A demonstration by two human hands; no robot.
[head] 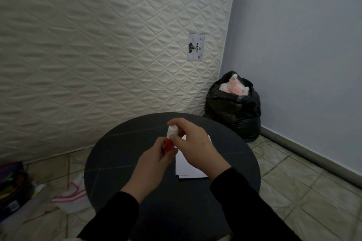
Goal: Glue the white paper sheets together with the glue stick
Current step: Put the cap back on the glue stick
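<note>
A glue stick (169, 144) with a red body and a white cap (172, 130) is held upright above the round dark table (121, 162). My left hand (152, 162) grips the red body from below. My right hand (193, 143) has its thumb and fingers closed around the white cap. White paper sheets (188, 168) lie stacked on the table under my right hand, which hides much of them.
A quilted white mattress (98, 45) leans against the wall behind the table. A black bag (235, 107) with something pink in it sits in the corner. On the tiled floor at left lie a white cloth with red stripes (70, 191) and dark bundles (11, 182).
</note>
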